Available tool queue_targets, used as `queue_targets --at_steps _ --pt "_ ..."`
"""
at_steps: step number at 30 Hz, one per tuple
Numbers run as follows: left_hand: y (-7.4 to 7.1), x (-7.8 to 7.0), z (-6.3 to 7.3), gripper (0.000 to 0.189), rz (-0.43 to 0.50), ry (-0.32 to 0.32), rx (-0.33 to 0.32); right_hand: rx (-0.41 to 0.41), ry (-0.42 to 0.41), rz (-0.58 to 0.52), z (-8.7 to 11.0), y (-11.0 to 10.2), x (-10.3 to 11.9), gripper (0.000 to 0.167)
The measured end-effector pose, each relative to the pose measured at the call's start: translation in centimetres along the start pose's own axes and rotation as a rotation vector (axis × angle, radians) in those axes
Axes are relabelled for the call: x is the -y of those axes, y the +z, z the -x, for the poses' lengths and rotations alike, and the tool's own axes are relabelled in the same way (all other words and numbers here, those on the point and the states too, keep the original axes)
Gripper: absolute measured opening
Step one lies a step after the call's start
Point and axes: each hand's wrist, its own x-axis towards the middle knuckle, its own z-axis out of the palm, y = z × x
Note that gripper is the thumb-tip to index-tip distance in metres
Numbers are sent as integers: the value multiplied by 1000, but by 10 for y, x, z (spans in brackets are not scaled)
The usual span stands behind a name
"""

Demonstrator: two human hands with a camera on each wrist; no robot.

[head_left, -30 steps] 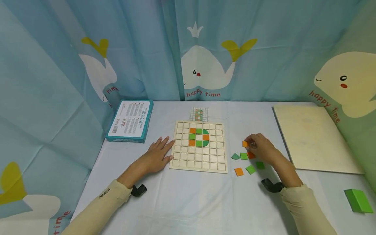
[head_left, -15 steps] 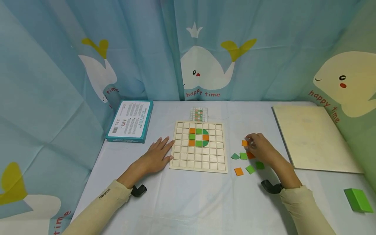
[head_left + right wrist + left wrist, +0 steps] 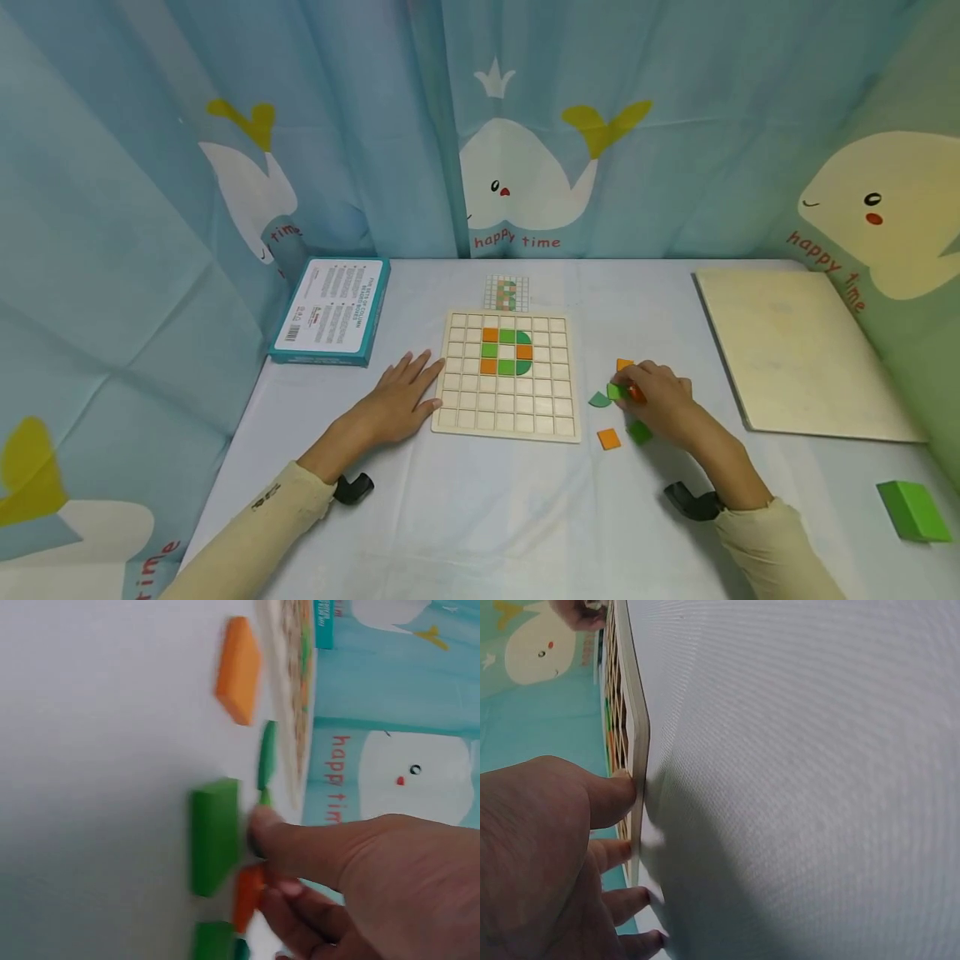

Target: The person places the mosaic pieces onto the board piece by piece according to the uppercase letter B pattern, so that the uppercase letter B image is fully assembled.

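Observation:
My left hand (image 3: 405, 400) lies with fingers spread at the left edge of a wooden grid board (image 3: 480, 421); in the left wrist view the thumb touches the board's rim. Orange, light green and dark green tiles form a D-like ring on the grid. To the right of the board, my right hand (image 3: 660, 404) pinches a light green square tile (image 3: 615, 392). An orange tile (image 3: 624, 364) lies just beyond its fingers, and a darker orange tile (image 3: 247, 896) is under them. A dark green quarter-round tile (image 3: 599, 400) sits to the left.
Nearer lie an orange square (image 3: 609, 439) and a green square (image 3: 640, 432). A printed pattern card (image 3: 522, 293) is behind the board. A teal box (image 3: 330, 310) stands at back left, a pale panel (image 3: 802, 358) at right, and a green block (image 3: 913, 511) at front right.
My right hand has left the orange tile on the table and moved slightly nearer, onto the light green tile. The left hand and board stay in place.

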Motion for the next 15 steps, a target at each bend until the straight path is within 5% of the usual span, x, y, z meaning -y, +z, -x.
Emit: queue_targets --at_steps 7,15 --pt "-1 0 0 70 9 2 -6 -70 -42 -77 -17 7 10 25" --pt "-1 -1 0 69 8 2 8 -61 -170 -93 -44 31 67 26"
